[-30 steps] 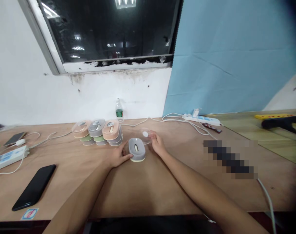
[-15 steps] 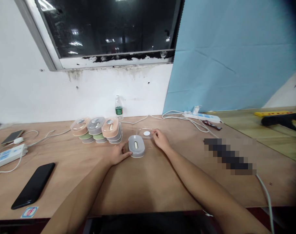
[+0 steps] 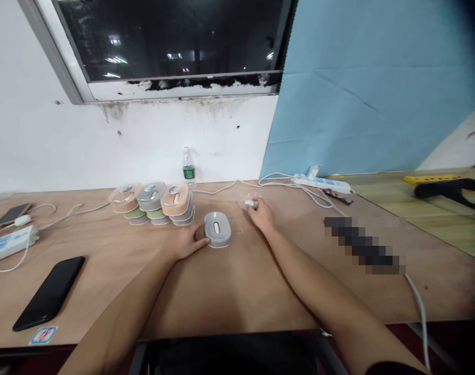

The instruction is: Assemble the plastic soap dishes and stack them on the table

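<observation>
A small grey oval-cornered box (image 3: pixel 217 229) with a pale slot on top stands on the table in front of me. My left hand (image 3: pixel 188 241) grips its left side, the thumb at the near corner and the fingers behind. Farther off and to the right, my right hand (image 3: pixel 262 213) pinches a clear plastic lid (image 3: pixel 244 199) with a white round spot on it. The fingers cover part of the lid. It lies apart from the grey box, at or just above the tabletop; I cannot tell which.
Stacked boxes (image 3: pixel 176 198) in peach, grey and green stand left of the grey box. Behind them is a plastic bottle (image 3: pixel 189 169). A black phone (image 3: pixel 50 292) lies at left, near a power strip (image 3: pixel 11 247). Another power strip (image 3: pixel 321 183) and cables lie back right.
My right hand has moved a little right with the clear lid, away from the grey box. My left hand keeps its grip on the box. The view has shifted slightly.
</observation>
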Action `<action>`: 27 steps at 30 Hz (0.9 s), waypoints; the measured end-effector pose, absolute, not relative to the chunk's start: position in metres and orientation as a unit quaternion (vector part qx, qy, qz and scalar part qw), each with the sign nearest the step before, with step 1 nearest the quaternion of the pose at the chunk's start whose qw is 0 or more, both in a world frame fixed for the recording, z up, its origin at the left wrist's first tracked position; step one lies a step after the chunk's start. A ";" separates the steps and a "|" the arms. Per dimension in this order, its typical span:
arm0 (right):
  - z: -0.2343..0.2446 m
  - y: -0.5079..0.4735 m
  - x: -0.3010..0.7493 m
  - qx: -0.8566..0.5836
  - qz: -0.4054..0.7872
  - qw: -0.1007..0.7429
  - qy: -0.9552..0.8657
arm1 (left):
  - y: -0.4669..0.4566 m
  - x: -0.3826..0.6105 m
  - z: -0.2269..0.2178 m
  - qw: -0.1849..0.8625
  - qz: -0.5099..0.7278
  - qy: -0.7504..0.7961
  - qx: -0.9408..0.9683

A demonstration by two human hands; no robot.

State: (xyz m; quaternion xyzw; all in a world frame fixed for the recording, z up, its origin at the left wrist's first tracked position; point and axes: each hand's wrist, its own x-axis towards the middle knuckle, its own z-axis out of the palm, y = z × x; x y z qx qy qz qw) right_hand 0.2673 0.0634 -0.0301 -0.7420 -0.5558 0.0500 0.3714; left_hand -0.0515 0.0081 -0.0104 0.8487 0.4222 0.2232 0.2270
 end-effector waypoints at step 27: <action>-0.035 0.110 0.275 -0.658 -0.032 0.315 -0.684 | 0.004 -0.049 -0.007 0.168 0.201 0.419 0.869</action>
